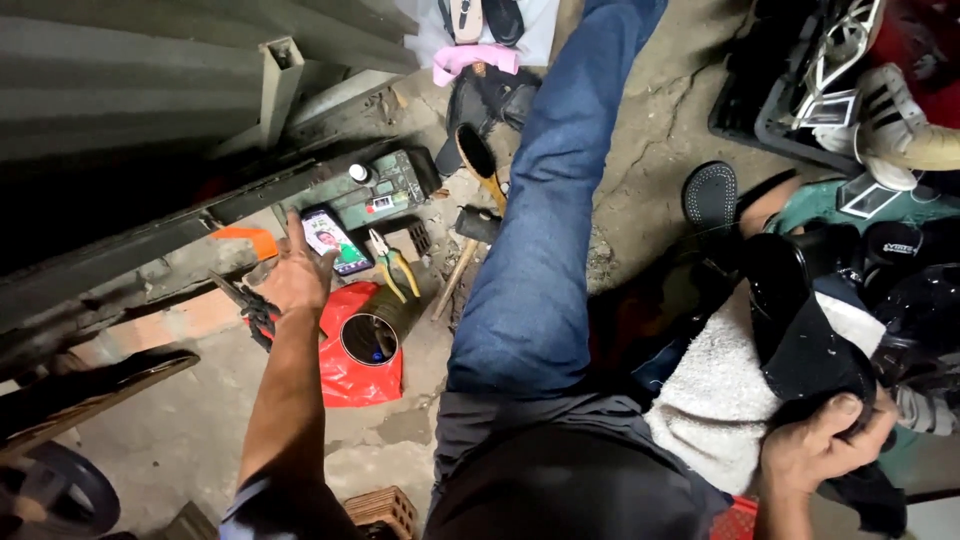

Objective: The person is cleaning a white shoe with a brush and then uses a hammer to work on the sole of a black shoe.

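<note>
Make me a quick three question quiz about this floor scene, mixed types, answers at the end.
1. True or false: the left hand reaches toward the lit phone.
2. What does the right hand grip? A) black shoe B) hammer C) pliers
3. Fill in: the open can lies on a ___ plastic bag.

Key: 1 true. 2 A, the black shoe, resting on a white towel. 3 red. The hammer and yellow-handled pliers lie untouched on the floor.

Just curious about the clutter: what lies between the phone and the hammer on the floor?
In the head view, yellow-handled pliers lie between the phone and the hammer.
</note>
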